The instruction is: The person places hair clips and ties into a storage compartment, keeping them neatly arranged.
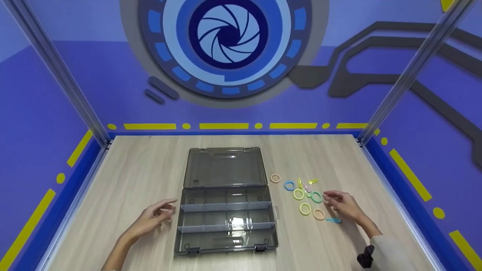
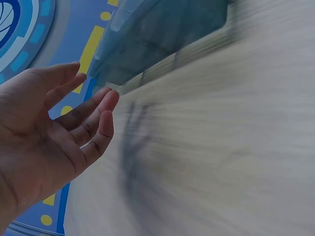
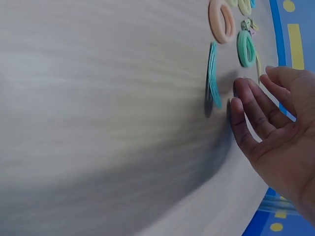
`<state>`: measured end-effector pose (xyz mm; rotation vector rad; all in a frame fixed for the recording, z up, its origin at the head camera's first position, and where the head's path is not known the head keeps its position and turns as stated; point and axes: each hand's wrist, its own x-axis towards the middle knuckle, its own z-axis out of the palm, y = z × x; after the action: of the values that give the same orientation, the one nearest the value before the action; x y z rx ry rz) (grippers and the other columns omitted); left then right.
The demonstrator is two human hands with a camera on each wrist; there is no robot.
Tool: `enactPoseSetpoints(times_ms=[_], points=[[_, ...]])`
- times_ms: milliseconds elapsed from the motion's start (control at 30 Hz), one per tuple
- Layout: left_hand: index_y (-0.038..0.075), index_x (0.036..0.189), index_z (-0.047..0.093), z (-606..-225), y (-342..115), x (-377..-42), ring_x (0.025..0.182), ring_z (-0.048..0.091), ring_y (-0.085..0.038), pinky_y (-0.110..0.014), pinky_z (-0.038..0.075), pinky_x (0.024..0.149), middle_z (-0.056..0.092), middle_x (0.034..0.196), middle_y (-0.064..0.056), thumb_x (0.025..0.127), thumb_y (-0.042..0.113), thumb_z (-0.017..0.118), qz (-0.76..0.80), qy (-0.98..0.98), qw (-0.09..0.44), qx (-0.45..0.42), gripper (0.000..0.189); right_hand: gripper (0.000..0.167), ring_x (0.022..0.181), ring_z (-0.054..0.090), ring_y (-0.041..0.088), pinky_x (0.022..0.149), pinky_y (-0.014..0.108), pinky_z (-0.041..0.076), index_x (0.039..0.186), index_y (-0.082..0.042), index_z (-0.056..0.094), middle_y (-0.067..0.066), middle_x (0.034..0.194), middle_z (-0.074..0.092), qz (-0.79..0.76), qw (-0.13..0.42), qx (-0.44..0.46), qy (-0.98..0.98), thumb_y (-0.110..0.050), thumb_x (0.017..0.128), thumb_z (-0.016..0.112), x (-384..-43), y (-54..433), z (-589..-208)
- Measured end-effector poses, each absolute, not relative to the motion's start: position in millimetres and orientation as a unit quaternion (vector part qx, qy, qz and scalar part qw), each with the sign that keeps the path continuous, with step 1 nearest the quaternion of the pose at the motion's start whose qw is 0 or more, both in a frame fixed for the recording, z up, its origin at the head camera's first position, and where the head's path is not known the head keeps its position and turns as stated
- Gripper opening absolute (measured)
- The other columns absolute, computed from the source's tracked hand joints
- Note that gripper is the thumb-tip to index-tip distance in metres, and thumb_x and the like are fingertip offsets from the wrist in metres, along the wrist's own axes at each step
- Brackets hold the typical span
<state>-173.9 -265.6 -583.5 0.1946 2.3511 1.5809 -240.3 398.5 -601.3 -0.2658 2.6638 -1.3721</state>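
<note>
My left hand (image 1: 148, 220) hovers just left of an open, smoky clear compartment box (image 1: 205, 217), its fingers loosely bent around nothing. In the left wrist view, the box's blurred side (image 2: 167, 34) appears beyond the fingertips. On the other side, my right hand (image 1: 344, 205) is held over the table with relaxed fingers and holds nothing. Its fingertips are close to a green hair tie (image 1: 320, 197) and a blue hair clip (image 1: 333, 220). The right wrist view shows that clip (image 3: 212, 73) left of the fingers, below a peach hair tie (image 3: 215, 22).
The box lid (image 1: 226, 169) lies folded back toward the wall, and pale dividers (image 1: 226, 206) split the base into rows. Between box and right hand are scattered a blue hair tie (image 1: 286, 186), several yellow and peach ones, and small yellow and pink clips (image 1: 313, 181).
</note>
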Motion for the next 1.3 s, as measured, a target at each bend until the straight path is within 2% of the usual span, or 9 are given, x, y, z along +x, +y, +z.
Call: enactPoseSetpoints(times_ms=[200, 400, 533, 700, 1033, 1300], points=[[0.004, 0.153, 0.043, -583.4, -256.5, -165.7, 0.105, 0.065, -0.024, -0.030, 0.056, 0.075, 0.057, 0.136, -0.026, 0.107, 0.027, 0.056, 0.567, 0.805, 0.165, 0.059, 0.053, 0.033, 0.087, 0.074, 0.023, 0.074, 0.024, 0.058, 0.128, 0.013, 0.061, 0.028, 0.113, 0.069, -0.437, 0.035, -0.083, 0.895, -0.009, 0.103, 0.059, -251.7, 377.9, -603.0], [0.003, 0.157, 0.035, -584.2, -247.6, -160.0, 0.111, 0.063, -0.028, -0.034, 0.057, 0.081, 0.050, 0.141, -0.031, 0.106, 0.025, 0.056, 0.586, 0.785, 0.188, 0.074, 0.060, 0.022, 0.087, 0.073, 0.024, 0.070, 0.020, 0.057, 0.115, 0.011, 0.068, 0.025, 0.104, 0.072, -0.431, 0.012, -0.048, 0.901, -0.003, 0.099, 0.062, -260.6, 362.0, -608.1], [0.006, 0.160, 0.030, -587.9, -245.7, -159.5, 0.112, 0.063, -0.028, -0.034, 0.057, 0.078, 0.045, 0.145, -0.033, 0.105, 0.024, 0.059, 0.602, 0.770, 0.200, 0.062, 0.064, 0.015, 0.078, 0.069, 0.017, 0.065, 0.016, 0.051, 0.104, 0.008, 0.072, 0.020, 0.093, 0.074, -0.403, 0.000, -0.046, 0.914, -0.002, 0.095, 0.066, -266.1, 358.2, -607.9], [0.008, 0.161, 0.026, -591.9, -244.8, -159.5, 0.104, 0.064, -0.024, -0.034, 0.057, 0.072, 0.040, 0.148, -0.035, 0.104, 0.025, 0.060, 0.615, 0.756, 0.216, 0.055, 0.068, 0.011, 0.071, 0.066, 0.012, 0.063, 0.018, 0.050, 0.098, 0.006, 0.073, 0.018, 0.086, 0.074, -0.390, 0.010, -0.037, 0.920, -0.001, 0.093, 0.068, -268.0, 359.6, -606.6], [0.006, 0.161, 0.025, -592.1, -249.6, -154.8, 0.101, 0.065, -0.022, -0.033, 0.057, 0.073, 0.043, 0.144, -0.035, 0.104, 0.021, 0.061, 0.629, 0.743, 0.220, 0.063, 0.070, 0.010, 0.079, 0.068, 0.014, 0.065, 0.017, 0.051, 0.099, 0.002, 0.075, 0.014, 0.091, 0.075, -0.381, 0.014, -0.006, 0.924, -0.004, 0.093, 0.070, -256.9, 364.4, -601.1], [0.003, 0.161, 0.023, -593.4, -252.7, -154.7, 0.099, 0.064, -0.020, -0.032, 0.057, 0.073, 0.042, 0.145, -0.037, 0.101, 0.017, 0.066, 0.635, 0.737, 0.222, 0.074, 0.075, 0.009, 0.079, 0.067, 0.011, 0.067, 0.016, 0.050, 0.099, 0.000, 0.076, 0.014, 0.093, 0.076, -0.373, -0.025, -0.011, 0.927, -0.002, 0.091, 0.073, -246.2, 371.0, -592.9]])
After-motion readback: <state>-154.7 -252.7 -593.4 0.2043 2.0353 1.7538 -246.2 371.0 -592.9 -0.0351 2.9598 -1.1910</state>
